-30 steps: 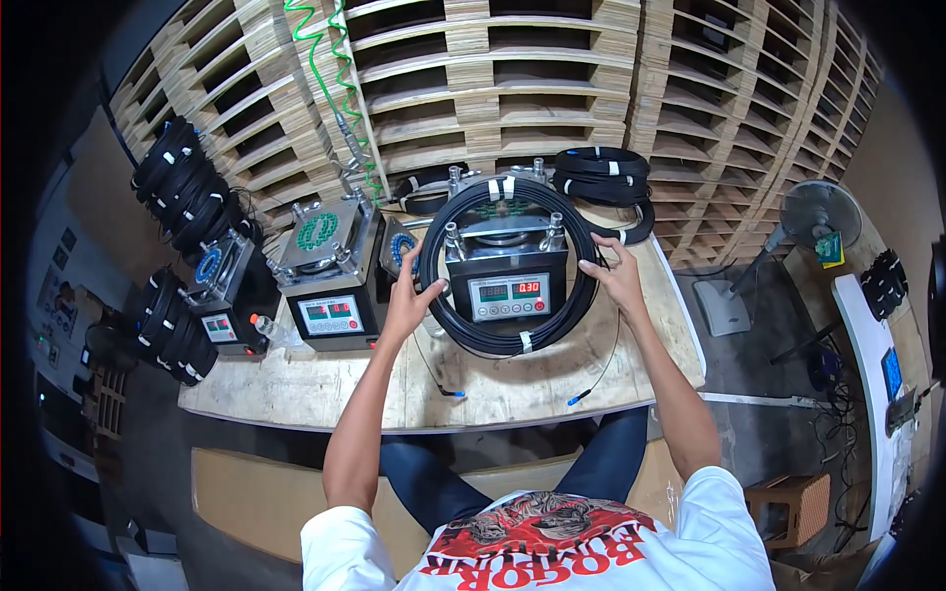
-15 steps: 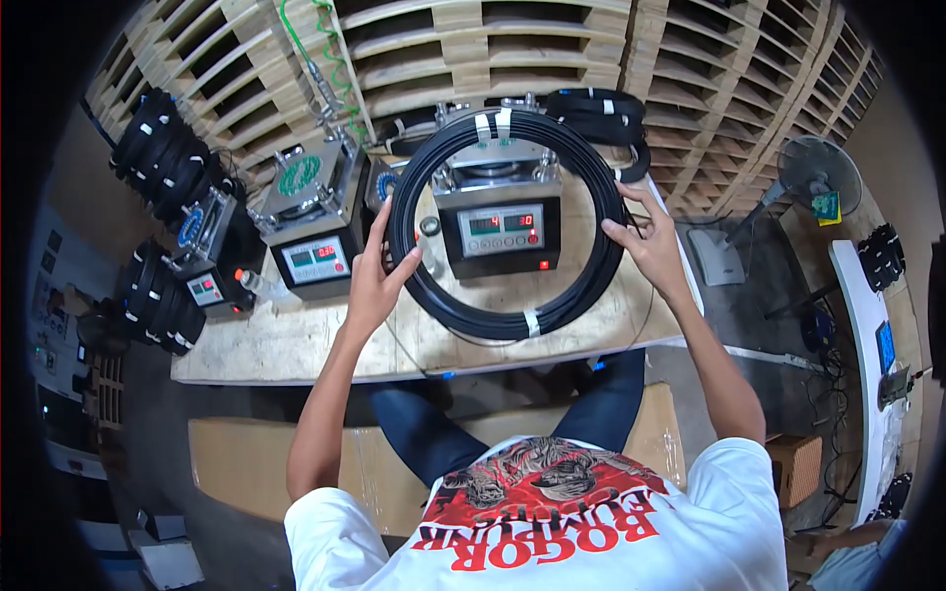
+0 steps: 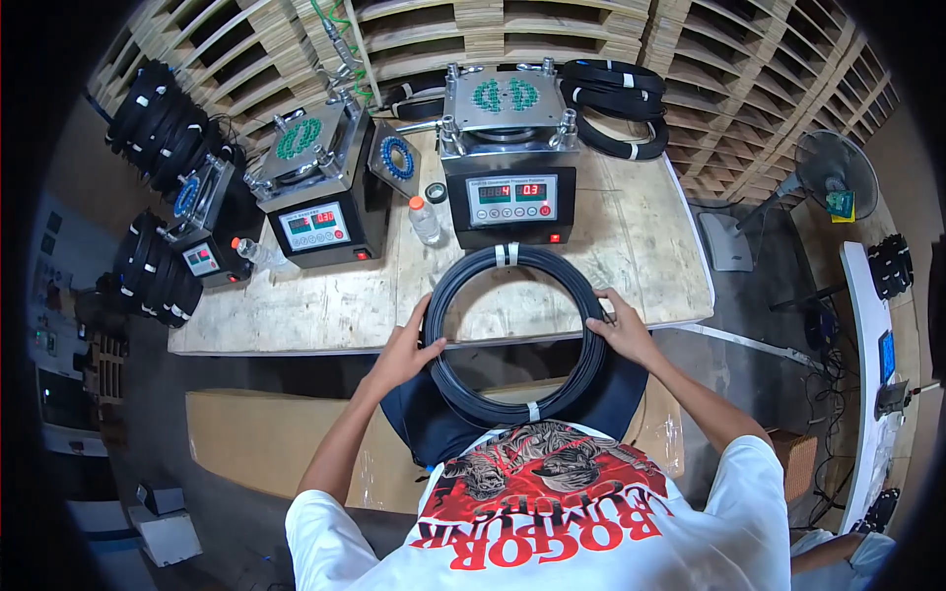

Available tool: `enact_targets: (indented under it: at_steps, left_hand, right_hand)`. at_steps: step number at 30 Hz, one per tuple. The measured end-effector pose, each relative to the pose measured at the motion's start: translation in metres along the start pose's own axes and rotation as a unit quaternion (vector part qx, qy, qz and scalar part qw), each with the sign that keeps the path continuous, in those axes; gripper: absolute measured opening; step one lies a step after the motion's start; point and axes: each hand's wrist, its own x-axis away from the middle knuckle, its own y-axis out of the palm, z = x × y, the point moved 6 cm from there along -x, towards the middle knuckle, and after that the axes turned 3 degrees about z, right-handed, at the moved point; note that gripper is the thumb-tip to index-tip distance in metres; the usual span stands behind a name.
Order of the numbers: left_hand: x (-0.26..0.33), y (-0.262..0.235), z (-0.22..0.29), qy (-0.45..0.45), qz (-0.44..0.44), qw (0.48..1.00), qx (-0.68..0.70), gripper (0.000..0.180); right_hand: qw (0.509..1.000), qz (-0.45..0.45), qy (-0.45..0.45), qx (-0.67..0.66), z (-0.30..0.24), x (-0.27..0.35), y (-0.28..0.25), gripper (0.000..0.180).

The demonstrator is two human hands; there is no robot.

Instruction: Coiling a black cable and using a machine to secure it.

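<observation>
A large coil of black cable (image 3: 455, 372) is held between my two hands, partly over the table's front edge and partly over my lap. White tape strips bind it at its far and near sides. My left hand (image 3: 402, 352) grips the coil's left side, thumb over the top. On the right side, my right hand (image 3: 623, 331) grips it the same way. Just beyond the coil stands a black and steel machine (image 3: 507, 163) with a lit red-digit display and a top plate bearing green pegs.
The wooden table (image 3: 325, 320) also carries a second machine (image 3: 315, 222), a smaller one (image 3: 204, 246), and two clear bottles with orange caps (image 3: 425, 221) (image 3: 251, 251). More black coils (image 3: 619, 103) lie at the back right. A fan (image 3: 833, 182) stands right of the table, and pallets rise behind it.
Both hands have brought the coil down and nearer to my body, from in front of the middle machine to the table's front edge. The machine now shows fully.
</observation>
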Motion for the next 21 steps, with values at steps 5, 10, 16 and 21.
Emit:
enact_targets:
  at_steps: [5,10,16,21]
  left_hand:
    - [-0.014,0.009,0.000,0.029,0.011,1.000,-0.006,0.086]
    - [-0.022,0.012,-0.002,-0.029,0.005,0.995,-0.100,0.087]
    - [-0.027,0.000,-0.020,-0.049,-0.002,0.994,-0.102,0.087]
    - [-0.040,-0.025,-0.022,-0.042,-0.008,0.997,-0.057,0.073]
  right_hand:
    - [0.996,-0.036,0.014,0.082,-0.011,-0.013,0.002,0.050]
    - [0.973,-0.030,0.004,0.230,-0.019,-0.021,-0.001,0.054]
    - [0.987,-0.004,-0.007,0.158,-0.003,-0.028,-0.016,0.063]
    - [0.982,0.013,-0.055,0.179,0.015,-0.058,-0.042,0.058]
